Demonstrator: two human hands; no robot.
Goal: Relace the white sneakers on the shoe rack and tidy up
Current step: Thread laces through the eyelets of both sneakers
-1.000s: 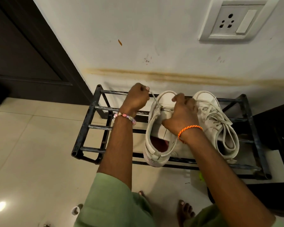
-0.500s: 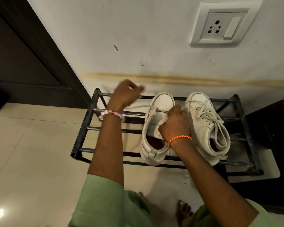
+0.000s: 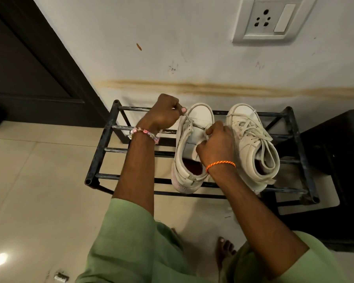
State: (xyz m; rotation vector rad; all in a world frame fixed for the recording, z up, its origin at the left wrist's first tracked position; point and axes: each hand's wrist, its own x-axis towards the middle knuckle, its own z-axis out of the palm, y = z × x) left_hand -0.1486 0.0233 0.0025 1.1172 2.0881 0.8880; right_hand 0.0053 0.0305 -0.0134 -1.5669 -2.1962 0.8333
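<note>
Two white sneakers stand toes to the wall on a black metal shoe rack (image 3: 101, 152). The left sneaker (image 3: 192, 127) has its upper spread wide, with a white lace (image 3: 189, 120) threaded only near the toe. My left hand (image 3: 164, 115) pinches one end of that lace just left of the toe. My right hand (image 3: 217, 146) lies over the sneaker's right side and pinches the other lace end at the eyelets. The right sneaker (image 3: 251, 144) is fully laced, and its loose loops hang over its opening.
The rack stands against a stained white wall (image 3: 172, 58) with a socket plate (image 3: 272, 17) high up. A dark door (image 3: 29, 68) is at the left, a black piece of furniture (image 3: 335, 160) at the right. My bare foot (image 3: 225, 250) is on the tiled floor.
My left hand, stretched out leftward with the lace half a second ago, has come back close to the left sneaker's toe. My right hand stays on the shoe's right side.
</note>
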